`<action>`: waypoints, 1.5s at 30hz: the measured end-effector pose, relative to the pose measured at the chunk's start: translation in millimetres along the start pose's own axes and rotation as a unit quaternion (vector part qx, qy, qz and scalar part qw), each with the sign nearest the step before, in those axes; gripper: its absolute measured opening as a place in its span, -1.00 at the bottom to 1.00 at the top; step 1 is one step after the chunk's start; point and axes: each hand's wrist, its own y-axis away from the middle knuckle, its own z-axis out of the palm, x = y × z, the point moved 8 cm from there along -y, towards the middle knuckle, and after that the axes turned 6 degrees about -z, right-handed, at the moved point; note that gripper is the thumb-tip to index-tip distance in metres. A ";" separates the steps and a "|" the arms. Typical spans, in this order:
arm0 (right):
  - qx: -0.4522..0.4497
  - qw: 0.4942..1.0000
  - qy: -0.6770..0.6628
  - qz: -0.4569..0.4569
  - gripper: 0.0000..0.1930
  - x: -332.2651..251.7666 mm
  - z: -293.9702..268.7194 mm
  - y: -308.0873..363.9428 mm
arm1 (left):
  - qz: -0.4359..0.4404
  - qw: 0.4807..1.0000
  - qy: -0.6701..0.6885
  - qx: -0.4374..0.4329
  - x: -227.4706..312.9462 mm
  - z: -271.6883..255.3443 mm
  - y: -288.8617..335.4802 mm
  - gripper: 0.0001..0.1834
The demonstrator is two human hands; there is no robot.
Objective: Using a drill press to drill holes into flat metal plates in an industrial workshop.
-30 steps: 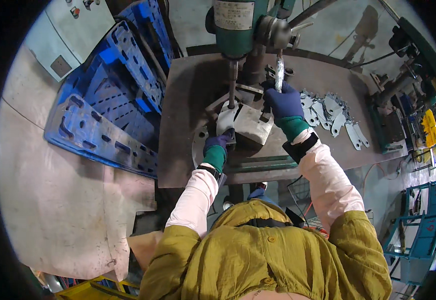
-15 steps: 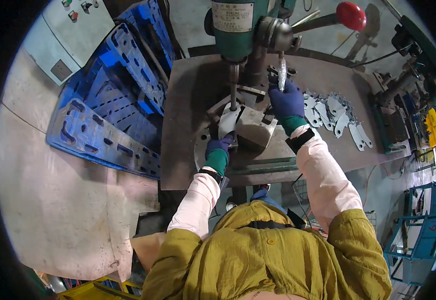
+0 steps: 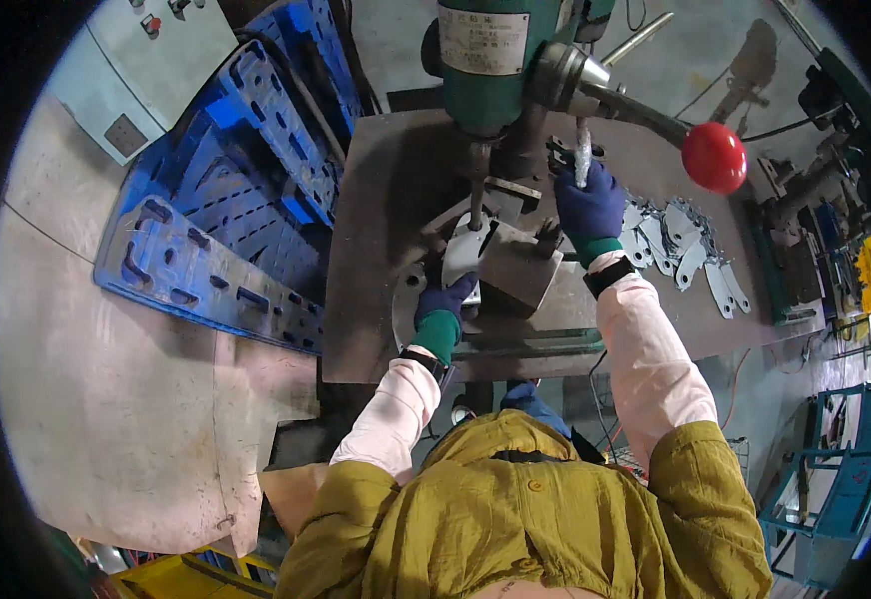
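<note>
My left hand (image 3: 445, 298), in a dark blue glove, grips the near end of a flat light-grey metal plate (image 3: 461, 255). The plate lies beside a heavy steel block (image 3: 520, 266) on the fixture of a green drill press (image 3: 483, 75). The press's spindle (image 3: 477, 180) comes down onto the plate's far end; whether the tip has cut in cannot be seen. My right hand (image 3: 591, 208), gloved alike, is closed round the lower end of a silver-wrapped feed lever (image 3: 582, 155). A second lever with a red ball knob (image 3: 713, 158) points right from the same hub.
Several loose grey metal plates (image 3: 685, 245) lie in a pile with metal shavings on the worktable (image 3: 376, 200), right of my right hand. Blue plastic pallets (image 3: 206, 265) stand left of the table, near a pale control cabinet (image 3: 121, 85). Blue metal racks (image 3: 845, 459) stand at right.
The red-knobbed lever has swung down towards me as the hub turned. My right hand has shifted slightly with the wrapped lever. My left hand stays on the plate; the view has moved a little.
</note>
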 end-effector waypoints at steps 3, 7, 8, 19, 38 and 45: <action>-0.043 0.999 -0.016 0.019 -0.75 1.3 9.0 -0.6 | -0.073 0.993 0.078 -0.041 -26.8 1.5 -19.9 -0.45; 0.040 0.992 0.064 -0.101 -0.75 8.7 20.4 0.8 | -0.023 0.992 0.114 -0.042 -31.1 -0.2 -24.1 -0.41; 0.037 0.992 0.047 -0.108 -0.76 20.2 29.2 -1.4 | -0.003 0.991 0.125 -0.040 -29.4 -2.4 -22.5 -0.39; 0.014 0.966 0.150 -0.208 -0.68 37.6 14.5 -92.2 | 0.019 1.000 -0.014 0.016 19.9 -1.9 21.7 -0.26; -0.339 0.856 -0.383 -0.079 -0.68 -100.0 -39.6 42.0 | -0.042 0.993 -0.110 0.025 -2.3 -2.7 3.6 -0.19; -0.320 0.472 -0.721 0.395 -0.49 -176.4 -81.7 -11.4 | 0.035 0.981 -0.162 0.104 -0.2 -13.1 -8.5 -0.41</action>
